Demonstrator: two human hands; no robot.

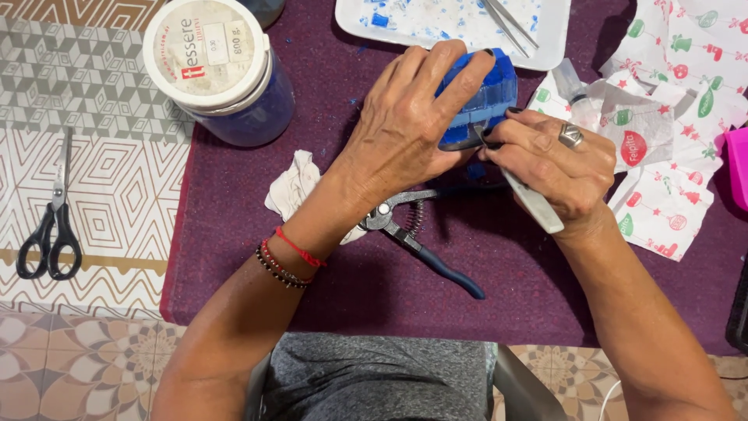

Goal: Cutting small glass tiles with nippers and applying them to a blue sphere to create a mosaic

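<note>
1. Blue mosaic piece (485,97) sits above the purple cloth (234,234) on the table, gripped by the left hand (405,125), fingers wrapped over its top.
2. Right hand (561,168) touches its right edge, fingers closed on a white-handled tool (534,201).
3. Blue-handled nippers (421,238) lie just below, beside a crumpled tissue (292,187).

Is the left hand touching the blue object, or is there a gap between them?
Touching. The head view shows the left hand wrapped over the blue object, its fingers pressed flat against the top with no gap visible.
</note>
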